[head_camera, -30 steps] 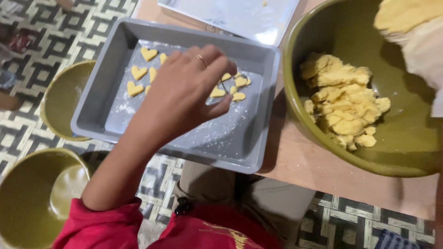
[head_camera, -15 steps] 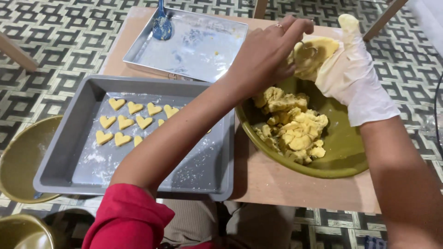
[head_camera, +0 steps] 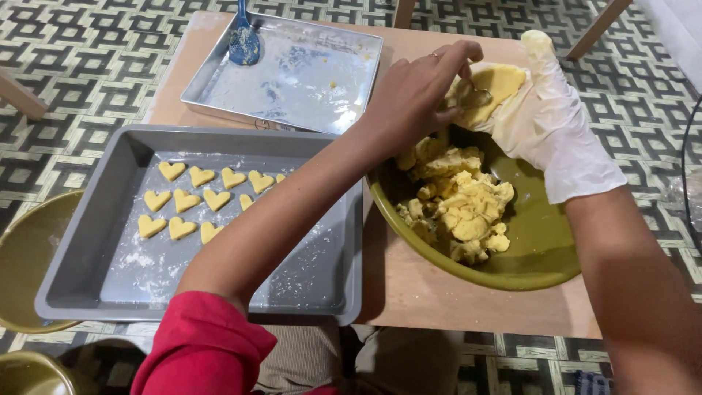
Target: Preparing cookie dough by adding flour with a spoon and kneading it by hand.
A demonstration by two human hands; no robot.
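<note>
My right hand (head_camera: 550, 128), in a white glove, holds a flattened slab of yellow dough (head_camera: 501, 82) on its palm above the olive-green bowl (head_camera: 526, 281). My bare left hand (head_camera: 418, 95), a ring on one finger, reaches across and pinches a small metal cutter (head_camera: 475, 97) pressed against the slab. Loose lumps of dough (head_camera: 461, 201) lie in the bowl. To the left is a grey baking tray (head_camera: 80, 289) dusted with flour, with several heart-shaped dough pieces (head_camera: 196, 201) in rows at its far left corner.
A shiny square metal tray (head_camera: 307, 73) with a blue spatula (head_camera: 245, 40) sits at the back of the small wooden table (head_camera: 439, 303). Two olive bowls (head_camera: 22, 252) (head_camera: 29, 374) stand low on the left, over a patterned floor. Chair legs show at the top.
My left hand left the heart shapes in the grey tray and swung right to the dough slab on my gloved palm. The view shifted to take in the whole table.
</note>
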